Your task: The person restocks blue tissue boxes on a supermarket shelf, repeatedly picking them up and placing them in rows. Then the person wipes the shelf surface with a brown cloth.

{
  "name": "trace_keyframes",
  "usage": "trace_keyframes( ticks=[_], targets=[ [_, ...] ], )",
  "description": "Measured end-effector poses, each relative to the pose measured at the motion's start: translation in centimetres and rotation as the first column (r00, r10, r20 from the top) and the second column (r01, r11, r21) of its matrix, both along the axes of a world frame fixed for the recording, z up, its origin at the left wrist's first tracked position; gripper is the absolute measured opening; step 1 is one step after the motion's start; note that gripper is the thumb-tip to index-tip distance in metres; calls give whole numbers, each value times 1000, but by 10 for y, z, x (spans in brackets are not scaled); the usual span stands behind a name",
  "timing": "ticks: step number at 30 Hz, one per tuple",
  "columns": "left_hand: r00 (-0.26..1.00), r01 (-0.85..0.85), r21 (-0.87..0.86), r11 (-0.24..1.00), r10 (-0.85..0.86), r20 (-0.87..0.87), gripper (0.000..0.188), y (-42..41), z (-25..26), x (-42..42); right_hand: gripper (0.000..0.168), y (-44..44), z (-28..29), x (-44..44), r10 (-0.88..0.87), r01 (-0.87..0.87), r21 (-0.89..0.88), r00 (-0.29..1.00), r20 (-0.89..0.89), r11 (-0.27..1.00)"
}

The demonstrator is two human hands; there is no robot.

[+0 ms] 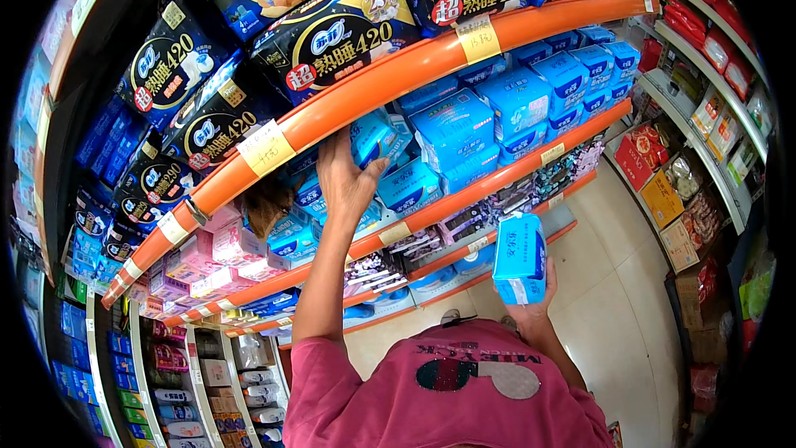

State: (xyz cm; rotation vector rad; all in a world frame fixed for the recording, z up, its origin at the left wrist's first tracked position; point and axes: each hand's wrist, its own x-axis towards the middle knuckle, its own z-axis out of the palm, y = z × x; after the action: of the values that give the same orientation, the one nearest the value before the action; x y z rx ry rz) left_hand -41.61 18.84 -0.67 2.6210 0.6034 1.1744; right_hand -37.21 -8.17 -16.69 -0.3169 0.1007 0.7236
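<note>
My left hand (348, 174) reaches onto a shelf under an orange shelf edge. Its thumb lies by a light-blue plastic pack of sanitary pads (375, 137); some fingertips are hidden behind the pack, and whether they grip it does not show. Out over the floor, my right hand (540, 289) holds a similar blue pack (520, 255) from beneath and the side. Stacked blue packs (454, 124) stand to the right of my left hand, with one more pack (408, 186) just below its thumb.
Large black-and-blue pad packs (336, 37) fill the shelf above. The orange shelf edge (385, 84) curves over my left hand. Pink boxes (217, 249) stand to the left, beside a brown object (267, 205). Across the tiled aisle (615, 280) is another shelf with boxes (662, 199).
</note>
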Motion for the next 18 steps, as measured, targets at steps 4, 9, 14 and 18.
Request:
trace_keyframes(
  ticks=[4, 9, 14, 18],
  targets=[
    [981, 22, 38, 999, -15, -193, 76, 24, -1, 16, 56, -1, 1, 0, -47, 47, -6, 998, -32, 999],
    [918, 58, 41, 997, -37, -394, 78, 42, -4, 30, 56, -4, -8, 1, -54, 53, -27, 998, -24, 998],
    [846, 84, -47, 995, -96, -524, 84, 57, -3, 38, 56, -5, -9, 1, -43, 43, -1, 999, -6, 999],
    [804, 93, -59, 994, -110, -585, 86, 65, -4, 41, 54, -3, -6, 2, -20, 19, 21, 999, 37, 1000]
  ],
)
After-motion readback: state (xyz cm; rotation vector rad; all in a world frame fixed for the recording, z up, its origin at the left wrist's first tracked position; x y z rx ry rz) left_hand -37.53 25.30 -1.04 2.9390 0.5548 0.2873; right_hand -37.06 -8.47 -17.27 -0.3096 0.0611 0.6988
